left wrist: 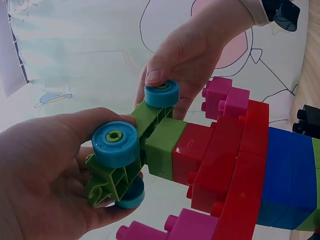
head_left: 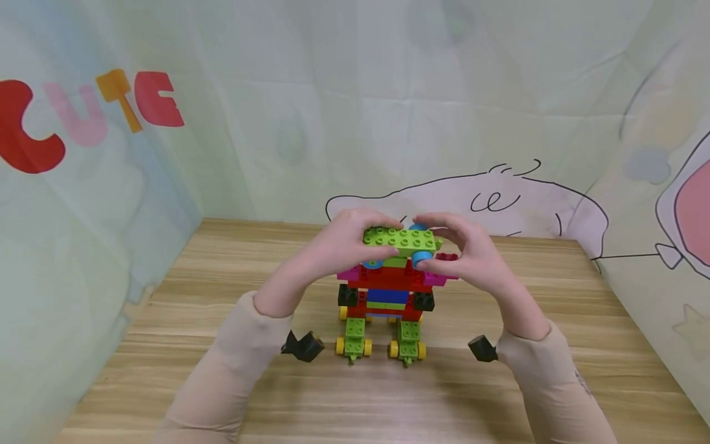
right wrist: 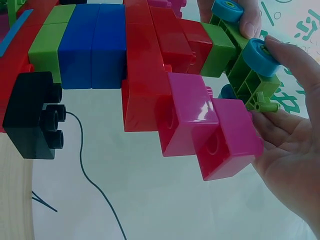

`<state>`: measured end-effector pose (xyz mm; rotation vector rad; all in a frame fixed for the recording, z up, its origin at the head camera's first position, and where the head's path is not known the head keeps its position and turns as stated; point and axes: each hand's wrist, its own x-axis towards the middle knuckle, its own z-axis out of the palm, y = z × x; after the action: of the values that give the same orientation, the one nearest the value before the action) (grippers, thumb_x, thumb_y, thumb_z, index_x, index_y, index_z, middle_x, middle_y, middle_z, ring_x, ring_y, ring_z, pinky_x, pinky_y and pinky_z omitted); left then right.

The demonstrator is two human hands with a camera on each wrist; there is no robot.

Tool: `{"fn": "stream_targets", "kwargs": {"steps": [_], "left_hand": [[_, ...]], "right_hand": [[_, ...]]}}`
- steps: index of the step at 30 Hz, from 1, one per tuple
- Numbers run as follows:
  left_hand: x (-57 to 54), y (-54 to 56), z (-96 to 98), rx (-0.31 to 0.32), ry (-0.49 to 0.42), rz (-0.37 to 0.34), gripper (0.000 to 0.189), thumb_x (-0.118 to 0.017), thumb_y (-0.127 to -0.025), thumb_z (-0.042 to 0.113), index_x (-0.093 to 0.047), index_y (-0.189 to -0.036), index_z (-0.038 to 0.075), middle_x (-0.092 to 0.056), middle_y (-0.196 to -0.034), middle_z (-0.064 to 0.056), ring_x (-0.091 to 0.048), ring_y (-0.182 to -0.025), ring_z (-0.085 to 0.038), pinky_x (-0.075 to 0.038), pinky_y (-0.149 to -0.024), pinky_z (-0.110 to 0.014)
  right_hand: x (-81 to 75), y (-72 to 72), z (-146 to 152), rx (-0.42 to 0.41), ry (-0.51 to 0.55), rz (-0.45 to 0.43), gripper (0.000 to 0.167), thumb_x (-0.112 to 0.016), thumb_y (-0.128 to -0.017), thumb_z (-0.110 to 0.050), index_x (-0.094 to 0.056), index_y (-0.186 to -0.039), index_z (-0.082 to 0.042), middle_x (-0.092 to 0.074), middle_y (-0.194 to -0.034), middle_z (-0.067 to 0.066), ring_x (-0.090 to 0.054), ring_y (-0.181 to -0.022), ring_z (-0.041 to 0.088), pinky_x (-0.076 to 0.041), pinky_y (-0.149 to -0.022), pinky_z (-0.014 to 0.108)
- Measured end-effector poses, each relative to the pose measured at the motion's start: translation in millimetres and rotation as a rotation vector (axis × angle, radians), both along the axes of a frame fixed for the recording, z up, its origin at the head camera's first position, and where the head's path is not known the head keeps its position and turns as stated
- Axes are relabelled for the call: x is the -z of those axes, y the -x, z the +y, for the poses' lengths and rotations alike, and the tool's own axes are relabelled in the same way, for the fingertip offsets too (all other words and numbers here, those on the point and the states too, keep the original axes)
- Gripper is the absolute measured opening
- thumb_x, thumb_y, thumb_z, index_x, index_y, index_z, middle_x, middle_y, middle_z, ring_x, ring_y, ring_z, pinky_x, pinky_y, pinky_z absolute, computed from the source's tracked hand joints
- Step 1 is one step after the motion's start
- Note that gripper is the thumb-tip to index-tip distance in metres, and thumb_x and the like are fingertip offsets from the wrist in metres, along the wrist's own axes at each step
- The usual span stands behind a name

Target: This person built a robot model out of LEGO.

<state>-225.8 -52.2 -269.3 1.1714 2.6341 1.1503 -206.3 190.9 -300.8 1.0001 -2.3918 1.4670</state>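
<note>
A lime-green toy car base (head_left: pixel 400 239) with blue wheels (left wrist: pixel 115 145) lies across the top of a brick figure. In the left wrist view its underside meets a green brick (left wrist: pixel 162 147) on a red one. My left hand (head_left: pixel 346 242) grips the base's left end between thumb and fingers. At the right end, my right hand (head_left: pixel 468 254) holds it by the wheels, thumb on the near blue wheel (right wrist: pixel 261 57). Below are red bricks (head_left: pixel 388 277), blue bricks (head_left: pixel 387 296), pink bricks (right wrist: pixel 192 107) at the sides and black bricks (right wrist: pixel 32 115) lower down.
The figure stands on two green wheeled bases (head_left: pixel 355 330) with yellow wheels (head_left: pixel 368 347) on a wooden table (head_left: pixel 211 277). Printed cloth (head_left: pixel 266 123) hangs behind and at both sides. Black devices (head_left: pixel 305 347) show beside both wrists.
</note>
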Motion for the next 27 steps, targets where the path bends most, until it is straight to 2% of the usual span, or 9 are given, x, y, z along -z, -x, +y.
{"fn": "stream_targets", "kwargs": {"steps": [16,23,27], "left_hand": [[3.4,1.4,0.1,-0.001,-0.003,-0.027,0.039,-0.071,-0.090,0.020,-0.066,-0.125,0.006,-0.068,-0.119,-0.009,-0.058,-0.092,-0.020,-0.054,-0.071,-0.023],[3.7,2.2,0.0,-0.003,0.003,-0.046,0.039,-0.071,-0.090,0.020,-0.066,-0.125,0.007,-0.068,-0.117,-0.009,-0.060,-0.085,-0.018,-0.054,-0.069,-0.022],[2.8,2.2,0.3,-0.006,0.012,-0.053,0.039,-0.071,-0.090,0.020,-0.066,-0.125,0.007,-0.068,-0.117,-0.009,-0.060,-0.082,-0.017,-0.054,-0.068,-0.023]], "right_hand": [[2.2,0.0,0.6,0.008,-0.023,-0.017,0.061,-0.080,-0.076,0.002,-0.054,-0.131,0.004,-0.058,-0.132,0.021,-0.054,-0.119,0.006,-0.042,-0.104,0.015],[0.9,0.5,0.3,0.027,-0.048,-0.034,0.059,-0.080,-0.077,0.000,-0.055,-0.131,0.003,-0.058,-0.133,0.022,-0.054,-0.123,0.023,-0.041,-0.104,0.016],[0.5,0.9,0.9,0.031,-0.054,-0.044,0.058,-0.079,-0.078,0.000,-0.055,-0.131,0.002,-0.058,-0.134,0.020,-0.053,-0.124,0.027,-0.041,-0.105,0.016]]}}
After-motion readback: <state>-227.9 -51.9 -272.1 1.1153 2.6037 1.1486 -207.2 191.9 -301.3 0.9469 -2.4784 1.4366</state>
